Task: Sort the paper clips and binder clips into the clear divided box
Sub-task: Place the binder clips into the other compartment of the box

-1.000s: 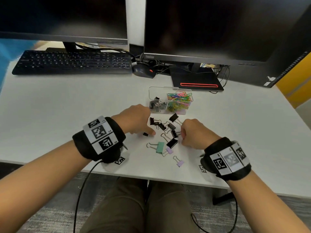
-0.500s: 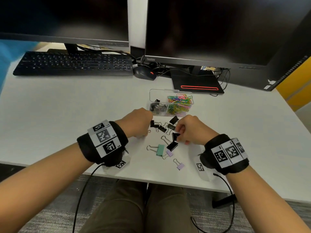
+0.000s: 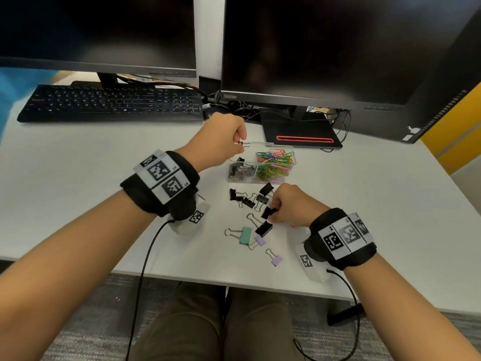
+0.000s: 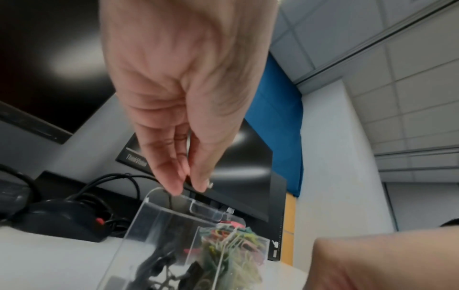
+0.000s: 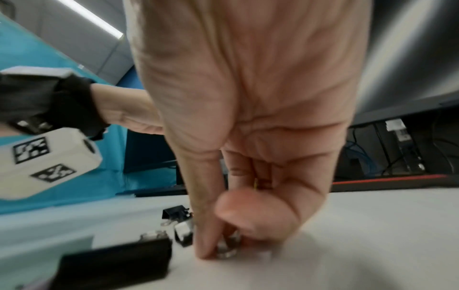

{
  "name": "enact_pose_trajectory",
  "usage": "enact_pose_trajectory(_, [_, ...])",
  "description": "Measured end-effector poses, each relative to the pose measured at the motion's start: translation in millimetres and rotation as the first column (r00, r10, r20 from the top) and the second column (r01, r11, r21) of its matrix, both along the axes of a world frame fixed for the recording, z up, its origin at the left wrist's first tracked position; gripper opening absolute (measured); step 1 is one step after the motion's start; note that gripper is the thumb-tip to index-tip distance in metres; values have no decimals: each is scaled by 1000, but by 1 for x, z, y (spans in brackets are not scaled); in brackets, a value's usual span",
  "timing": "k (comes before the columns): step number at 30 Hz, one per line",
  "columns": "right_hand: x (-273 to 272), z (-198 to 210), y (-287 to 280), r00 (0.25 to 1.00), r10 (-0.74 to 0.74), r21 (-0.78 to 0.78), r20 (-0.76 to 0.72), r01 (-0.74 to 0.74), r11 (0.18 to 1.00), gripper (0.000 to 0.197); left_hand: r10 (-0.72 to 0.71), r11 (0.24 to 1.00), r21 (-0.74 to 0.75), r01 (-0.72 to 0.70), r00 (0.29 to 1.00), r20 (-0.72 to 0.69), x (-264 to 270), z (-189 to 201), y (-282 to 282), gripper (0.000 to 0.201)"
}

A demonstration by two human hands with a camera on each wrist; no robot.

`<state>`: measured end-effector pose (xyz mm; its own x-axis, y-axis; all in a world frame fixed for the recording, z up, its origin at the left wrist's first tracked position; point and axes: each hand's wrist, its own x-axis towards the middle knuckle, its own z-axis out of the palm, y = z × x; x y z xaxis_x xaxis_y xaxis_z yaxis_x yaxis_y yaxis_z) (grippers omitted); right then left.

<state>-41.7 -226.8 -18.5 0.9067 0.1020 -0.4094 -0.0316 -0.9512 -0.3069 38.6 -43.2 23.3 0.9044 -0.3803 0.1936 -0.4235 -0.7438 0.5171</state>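
The clear divided box (image 3: 235, 179) sits mid-table, with black binder clips in its left section and coloured paper clips (image 3: 274, 162) in its right section. My left hand (image 3: 240, 145) hovers over the box's left section (image 4: 139, 225) and pinches a small black binder clip (image 3: 241, 144) between thumb and fingertips (image 4: 174, 186). My right hand (image 3: 274, 212) is low on the table among the loose clips, pinching a black binder clip (image 3: 268, 212) by its wire handles (image 5: 228, 249). More black clips (image 3: 247, 200), a green one (image 3: 245, 235) and two purple ones (image 3: 276, 260) lie in front of the box.
Two dark monitors (image 3: 312, 48) stand at the back, with a black keyboard (image 3: 112, 102), a mouse (image 4: 62, 217), cables and a black stand with a red stripe (image 3: 304, 138). The table's front edge (image 3: 234, 282) runs just behind my wrists.
My left hand has lifted off the table with a small black clip and travelled back to above the box. My right hand has closed on a black clip in the pile.
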Motion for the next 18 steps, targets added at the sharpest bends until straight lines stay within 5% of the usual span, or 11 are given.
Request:
enact_pose_trajectory(2, [-3,0,2,998,28,-38,58,-26,999,25,23,1000,-15,-24,1000,-14,4,-8,-2,27])
enact_pose_trajectory(9, [0,-2,0,995,6,4,102,-6,1000,9,8,1000,-8,-7,999,53,-15,-17,-2,22])
enact_pose_trajectory(18, [4,-8,-6,997,-58,109,49,52,993,28,-171,939,280,198,978,-120,-45,-43,-4,18])
